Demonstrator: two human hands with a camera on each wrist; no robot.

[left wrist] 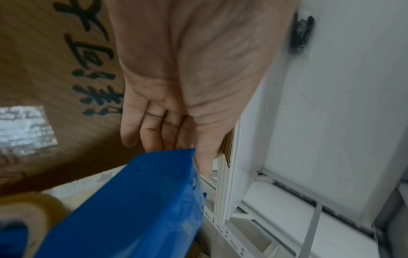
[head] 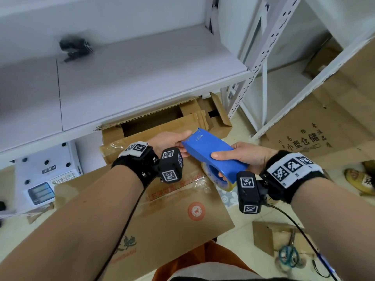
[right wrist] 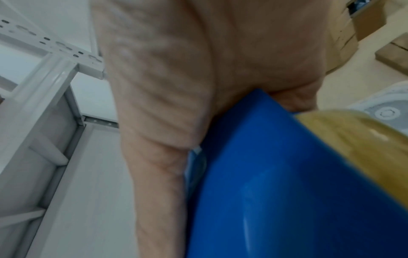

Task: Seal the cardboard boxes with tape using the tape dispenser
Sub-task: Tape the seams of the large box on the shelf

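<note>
A blue tape dispenser [head: 211, 151] hangs in the air between my two hands, above a closed brown cardboard box [head: 172, 216] with an orange round mark. My right hand [head: 218, 165] grips its rear, thumb on top and fingers through the yellowish tape roll [head: 229, 186]. My left hand [head: 185, 142] pinches the dispenser's front end, thumb above and fingers below. In the left wrist view the fingers [left wrist: 154, 129] reach behind the blue dispenser [left wrist: 143, 209]. In the right wrist view my palm [right wrist: 198, 69] lies against the dispenser [right wrist: 276, 174] and the tape roll [right wrist: 353, 143].
A white shelf [head: 142, 78] juts out ahead, with a black object [head: 75, 47] on it and an open box [head: 154, 120] under it. A white scale [head: 46, 175] stands left. Flattened cardboard [head: 324, 128] leans at right. Scissors [head: 288, 254] lie on the floor.
</note>
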